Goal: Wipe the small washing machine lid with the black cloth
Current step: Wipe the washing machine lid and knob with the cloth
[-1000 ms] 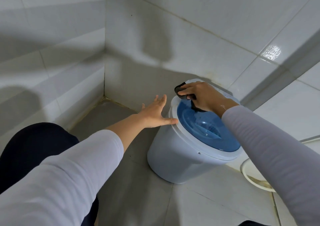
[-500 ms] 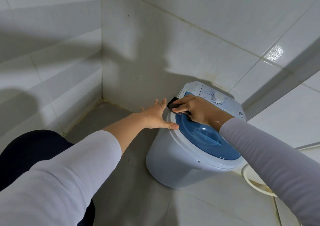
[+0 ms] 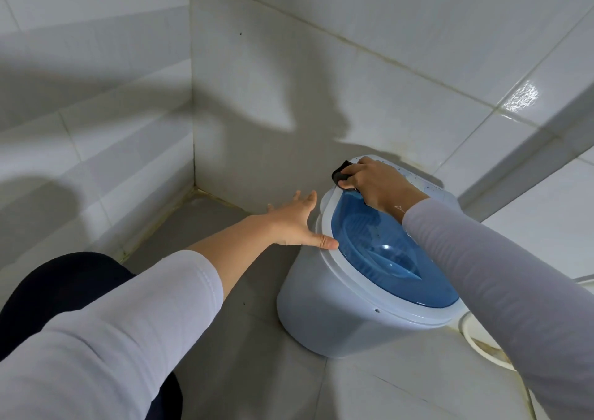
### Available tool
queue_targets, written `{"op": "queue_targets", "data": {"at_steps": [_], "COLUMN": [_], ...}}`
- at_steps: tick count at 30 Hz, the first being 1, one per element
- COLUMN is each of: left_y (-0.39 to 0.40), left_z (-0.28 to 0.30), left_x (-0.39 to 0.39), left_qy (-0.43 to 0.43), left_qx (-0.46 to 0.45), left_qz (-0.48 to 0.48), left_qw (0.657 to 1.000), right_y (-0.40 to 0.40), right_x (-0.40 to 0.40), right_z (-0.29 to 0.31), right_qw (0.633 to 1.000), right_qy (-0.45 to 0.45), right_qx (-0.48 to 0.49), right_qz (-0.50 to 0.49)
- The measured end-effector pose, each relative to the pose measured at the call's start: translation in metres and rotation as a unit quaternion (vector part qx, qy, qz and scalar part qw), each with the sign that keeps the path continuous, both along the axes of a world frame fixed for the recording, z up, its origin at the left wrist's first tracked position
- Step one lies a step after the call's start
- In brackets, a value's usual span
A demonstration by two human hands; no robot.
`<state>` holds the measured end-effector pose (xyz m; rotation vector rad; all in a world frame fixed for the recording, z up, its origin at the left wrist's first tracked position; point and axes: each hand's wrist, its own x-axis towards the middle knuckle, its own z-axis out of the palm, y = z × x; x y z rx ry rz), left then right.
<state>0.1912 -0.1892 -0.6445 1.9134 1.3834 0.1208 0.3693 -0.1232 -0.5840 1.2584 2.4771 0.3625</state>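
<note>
Washing machine (image 3: 324,316), small, pale blue-white, sits on the tiled floor (image 3: 244,371) in the wall corner; its translucent blue lid (image 3: 385,259) is closed. Right hand (image 3: 376,185) presses the black cloth (image 3: 340,172) against the far rim at the lid's edge, fingers curled tight around the cloth. Left hand (image 3: 295,223) braces the near-left rim, fingers spread, thumb lying along the white ring. White basin (image 3: 475,339) edge shows just beside the machine.
</note>
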Motion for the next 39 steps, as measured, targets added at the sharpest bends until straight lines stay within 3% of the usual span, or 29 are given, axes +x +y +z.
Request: {"op": "queue_targets", "data": {"at_steps": [2, 5, 8, 15, 28, 39], "left_y": [0.002, 0.013, 0.029, 0.059, 0.064, 0.069], "left_z": [0.002, 0.006, 0.009, 0.012, 0.024, 0.027], "left_x": [0.000, -0.002, 0.000, 0.012, 0.014, 0.016], "left_qy": [0.011, -0.016, -0.023, 0.020, 0.049, 0.098], "left_qx": [0.002, -0.005, 0.011, 0.034, 0.007, 0.011], "left_qz": [-0.008, 0.002, 0.020, 0.023, -0.019, -0.043], "left_qw": [1.000, 1.000, 0.999, 0.999, 0.999, 0.994], "right_y": [0.006, 0.015, 0.016, -0.002, 0.018, 0.048], "right_x": [0.002, 0.008, 0.011, 0.004, 0.017, 0.026], "right_z": [0.004, 0.019, 0.032, 0.016, -0.005, -0.011], "right_qw": [0.999, 0.984, 0.978, 0.989, 0.982, 0.992], "right_qy": [0.024, 0.155, 0.186, 0.100, 0.171, 0.106], "right_qx": [0.012, 0.035, 0.022, -0.103, -0.066, -0.015], "right_qz": [-0.017, -0.080, -0.093, -0.022, -0.039, -0.071]}}
